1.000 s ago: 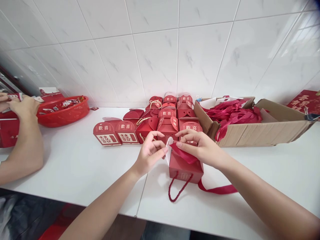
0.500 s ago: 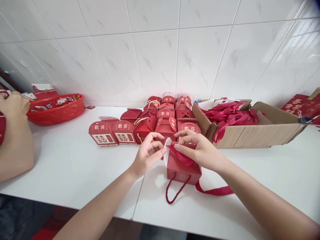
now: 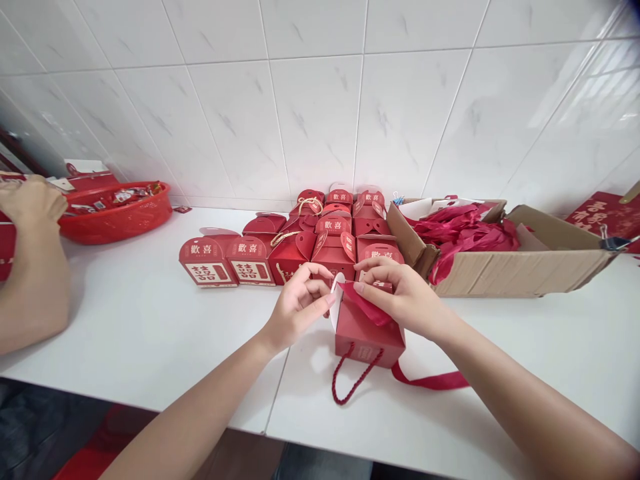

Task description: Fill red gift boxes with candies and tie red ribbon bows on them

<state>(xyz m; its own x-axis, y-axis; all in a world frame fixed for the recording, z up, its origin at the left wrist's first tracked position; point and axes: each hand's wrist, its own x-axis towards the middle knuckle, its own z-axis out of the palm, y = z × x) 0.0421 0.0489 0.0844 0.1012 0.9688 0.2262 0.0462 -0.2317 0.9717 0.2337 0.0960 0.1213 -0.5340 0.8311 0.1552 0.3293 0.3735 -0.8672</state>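
A red gift box (image 3: 367, 337) with a dark red rope handle (image 3: 336, 383) lies on the white table in front of me. Its white-lined flap (image 3: 336, 303) stands up at the left end. My left hand (image 3: 306, 303) pinches that flap between thumb and fingers. On top of the box, my right hand (image 3: 395, 293) has its thumb and fingers closed on a red ribbon (image 3: 373, 310), whose end sits close to the flap. The ribbon's tail comes out on the box's right side and trails over the table. The right fingertips partly cover the ribbon.
Several finished red boxes (image 3: 207, 263) stand grouped by the tiled wall. At the right is a cardboard box (image 3: 520, 273) with bundled red ribbons (image 3: 460, 230). A red basin (image 3: 120, 220) holds small wrapped items at the left, beside another person's arm (image 3: 37, 280).
My hands stay at the flap and ribbon with barely any movement. The view has shifted slightly, and the other person's hand at the left has moved a little.
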